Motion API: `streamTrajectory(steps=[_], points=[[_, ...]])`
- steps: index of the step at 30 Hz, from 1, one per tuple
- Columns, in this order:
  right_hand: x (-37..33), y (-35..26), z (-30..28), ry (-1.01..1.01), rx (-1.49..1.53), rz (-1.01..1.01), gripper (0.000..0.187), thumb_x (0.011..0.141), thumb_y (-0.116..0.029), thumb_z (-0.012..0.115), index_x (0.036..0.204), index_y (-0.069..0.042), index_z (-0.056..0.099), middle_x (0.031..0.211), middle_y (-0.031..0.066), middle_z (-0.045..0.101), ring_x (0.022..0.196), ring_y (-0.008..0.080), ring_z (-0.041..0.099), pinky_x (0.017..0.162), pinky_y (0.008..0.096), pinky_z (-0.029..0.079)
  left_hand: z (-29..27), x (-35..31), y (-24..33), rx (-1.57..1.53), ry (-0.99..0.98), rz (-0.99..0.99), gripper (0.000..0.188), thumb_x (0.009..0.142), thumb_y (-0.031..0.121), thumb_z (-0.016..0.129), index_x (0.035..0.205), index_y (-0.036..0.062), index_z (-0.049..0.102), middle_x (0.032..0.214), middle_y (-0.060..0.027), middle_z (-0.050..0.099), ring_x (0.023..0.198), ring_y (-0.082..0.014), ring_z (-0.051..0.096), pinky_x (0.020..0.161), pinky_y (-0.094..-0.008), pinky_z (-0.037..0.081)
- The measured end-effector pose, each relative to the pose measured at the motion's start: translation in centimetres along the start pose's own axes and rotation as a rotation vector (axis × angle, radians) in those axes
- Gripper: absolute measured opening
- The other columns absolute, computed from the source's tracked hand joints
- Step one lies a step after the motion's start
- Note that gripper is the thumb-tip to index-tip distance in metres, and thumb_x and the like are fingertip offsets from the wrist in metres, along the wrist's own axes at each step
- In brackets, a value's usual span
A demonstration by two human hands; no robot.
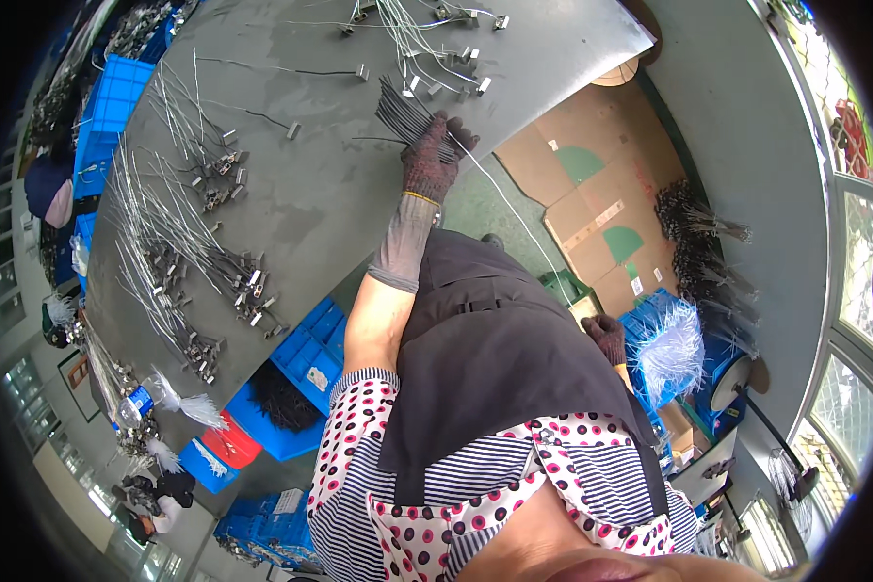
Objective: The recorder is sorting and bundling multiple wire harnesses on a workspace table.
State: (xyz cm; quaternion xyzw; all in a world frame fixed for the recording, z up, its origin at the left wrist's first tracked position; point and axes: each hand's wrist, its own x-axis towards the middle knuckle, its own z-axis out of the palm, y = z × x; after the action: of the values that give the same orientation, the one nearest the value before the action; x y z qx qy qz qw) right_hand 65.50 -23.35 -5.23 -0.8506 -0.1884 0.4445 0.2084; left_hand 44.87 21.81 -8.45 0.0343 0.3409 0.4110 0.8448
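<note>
My left hand [431, 157], in a dark knitted glove with a grey cuff, is closed around a bundle of thin black tubes or wires [401, 112] over the table's right edge. The bundle fans out beyond my fingers. A thin white wire [514, 199] runs from beside this hand down to the right. My right hand [606, 337], also gloved, is low at my right side, its fingers curled. It is near the white wire's lower end and a green container [565, 288]; whatever it may hold is hidden.
Bundles of wires with metal connectors [189, 281] lie on the grey table [310, 199], with more at its far side [412, 48]. Blue bins [310, 354] stand below the table. Flattened cardboard [592, 199] covers floor at right, beside a blue bin of white strands [667, 354].
</note>
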Motion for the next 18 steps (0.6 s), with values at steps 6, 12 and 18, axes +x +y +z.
streamTrajectory(steps=[6,12,18], points=[[6.6,-10.8,3.8,-0.02,0.157,-0.339,0.03,0.085,-0.026,0.071,0.071,-0.001,0.064,0.059,0.0004,0.053,0.057,0.0089,0.047,0.052,0.0285,0.037,0.3,-3.6,-0.7,0.455,-0.167,-0.122,0.024,0.097,0.019,0.063,0.117,0.0072,0.064,0.108,-0.0089,0.068,0.098,-0.026,0.068,0.082,-0.0432,0.06],[10.5,-21.8,9.5,-0.264,0.461,-0.312,0.041,0.094,-0.039,0.065,0.073,-0.003,0.064,0.062,0.0008,0.055,0.055,0.0088,0.051,0.05,0.0257,0.042,0.0,-6.7,-4.6,0.605,-0.209,-0.116,0.032,0.101,0.03,0.058,0.117,0.0033,0.064,0.097,-0.0049,0.07,0.09,-0.013,0.068,0.079,-0.0334,0.057],[7.3,-27.7,11.7,-0.663,0.659,-0.069,0.034,0.095,-0.037,0.063,0.093,-0.003,0.064,0.066,0.0014,0.054,0.051,0.0144,0.052,0.046,0.0282,0.041,3.5,-8.9,0.3,0.514,-0.033,0.084,0.022,0.097,0.027,0.063,0.104,0.0059,0.066,0.081,-0.0012,0.065,0.066,-0.0136,0.064,0.058,-0.0319,0.056]])
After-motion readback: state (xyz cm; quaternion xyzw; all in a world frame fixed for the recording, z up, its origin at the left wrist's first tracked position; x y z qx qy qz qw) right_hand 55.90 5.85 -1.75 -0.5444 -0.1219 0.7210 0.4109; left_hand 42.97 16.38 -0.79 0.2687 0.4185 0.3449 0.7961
